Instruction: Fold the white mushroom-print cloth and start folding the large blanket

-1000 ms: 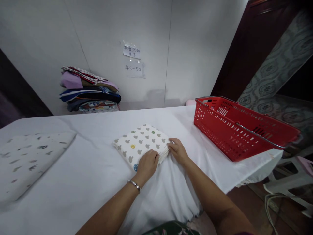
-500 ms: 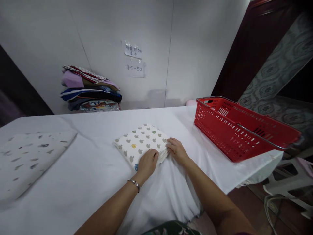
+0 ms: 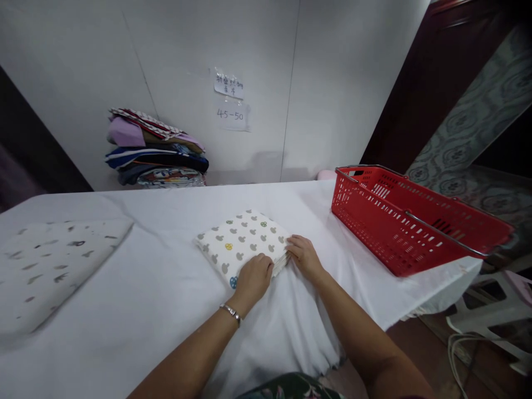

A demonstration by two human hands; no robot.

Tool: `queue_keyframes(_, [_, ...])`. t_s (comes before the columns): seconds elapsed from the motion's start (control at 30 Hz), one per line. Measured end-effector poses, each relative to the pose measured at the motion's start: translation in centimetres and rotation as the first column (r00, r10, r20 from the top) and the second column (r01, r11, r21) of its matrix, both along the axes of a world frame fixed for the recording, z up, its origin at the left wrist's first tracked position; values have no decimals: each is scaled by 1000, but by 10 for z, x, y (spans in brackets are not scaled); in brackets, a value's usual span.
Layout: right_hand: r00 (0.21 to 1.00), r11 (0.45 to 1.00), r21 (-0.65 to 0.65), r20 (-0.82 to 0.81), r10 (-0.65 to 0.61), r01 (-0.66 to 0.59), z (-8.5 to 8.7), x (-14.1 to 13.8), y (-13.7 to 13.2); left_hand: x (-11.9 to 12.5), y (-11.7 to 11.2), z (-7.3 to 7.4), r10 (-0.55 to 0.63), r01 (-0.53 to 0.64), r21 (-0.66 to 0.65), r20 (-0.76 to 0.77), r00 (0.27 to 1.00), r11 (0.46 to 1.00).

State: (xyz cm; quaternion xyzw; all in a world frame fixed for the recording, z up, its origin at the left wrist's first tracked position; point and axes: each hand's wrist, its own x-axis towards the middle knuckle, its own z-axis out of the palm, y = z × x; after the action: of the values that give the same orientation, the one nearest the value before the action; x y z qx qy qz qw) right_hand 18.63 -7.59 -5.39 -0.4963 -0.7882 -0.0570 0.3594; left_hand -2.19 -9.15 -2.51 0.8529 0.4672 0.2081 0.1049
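Observation:
A folded white cloth with small grey prints and a few yellow, green and blue ones lies on the table in front of me. My left hand, a metal bracelet at its wrist, is closed over the near edge of this cloth, fingers curled and partly hidden. At the cloth's right corner, my right hand has its fingers bent around the stacked layers, with the thumb out of sight. Several fold layers show along the edge between the two hands.
Another white printed cloth lies spread at the left. A red perforated basket with metal handles stands at the right edge of the white-covered table. Behind the table rises a stack of folded fabrics; paper signs hang on the wall.
Both hands keep their places on the folded cloth, with only a very slight shift of the left fingers. The whole view has moved a little.

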Motion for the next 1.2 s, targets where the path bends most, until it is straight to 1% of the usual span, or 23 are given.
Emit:
queue_keyframes(0.1, [1000, 1000, -8, 10, 22, -21, 1, 2, -2, 0, -1, -2, -14, 15, 39, -23, 1000, 999])
queue_keyframes(0.23, [998, 997, -47, -27, 54, -55, 5, 2, -5, -1, -3, -2, -32, 34, 43, -46, 998, 999])
queue_keyframes(0.3, [994, 996, -62, -90, 58, -64, 4, 3, -4, -1, -4, -2, -34, 37, 41, -67, 997, 998])
queue_keyframes(0.37, [980, 995, -76, -190, 56, -72, 0, 2, -2, -1, -4, -1, -39, 43, 44, -93, 995, 998])
queue_keyframes(0.43, [949, 991, -108, -313, 40, -78, -4, 1, 0, -1, -3, 0, -45, 51, 49, -120, 992, 997])
queue_keyframes(0.5, [893, 985, -157, -449, -1, -78, -7, -1, 3, 0, -4, 0, -48, 57, 58, -149, 988, 997])
queue_keyframes(0.57, [820, 973, -220, -568, -69, -71, -8, -3, 7, 1, -6, 0, -51, 65, 73, -183, 982, 995])
queue_keyframes(0.63, [765, 957, -285, -628, -141, -58, -7, -4, 13, 1, -10, 0, -47, 69, 98, -208, 977, 993])
queue_keyframes(0.77, [739, 929, -371, -623, -255, 8, -6, -5, 28, -3, -22, -2, -42, 70, 127, -208, 977, 989])
queue_keyframes(0.87, [748, 895, -445, -588, -309, 20, -7, -5, 39, -15, -32, -5, -97, 112, 95, -149, 984, 989])
queue_keyframes(0.97, [778, 844, -537, -534, -331, -10, -6, -3, 46, -34, -40, -9, -192, 196, 57, -68, 979, 979])
queue_keyframes(1.07, [807, 787, -617, -464, -366, 2, 0, 1, 50, -58, -45, -13, -275, 276, 52, -29, 961, 960])
queue_keyframes(1.2, [857, 713, -701, -359, -370, 14, 15, 5, 52, -85, -43, -12, -313, 315, 86, -34, 949, 945])
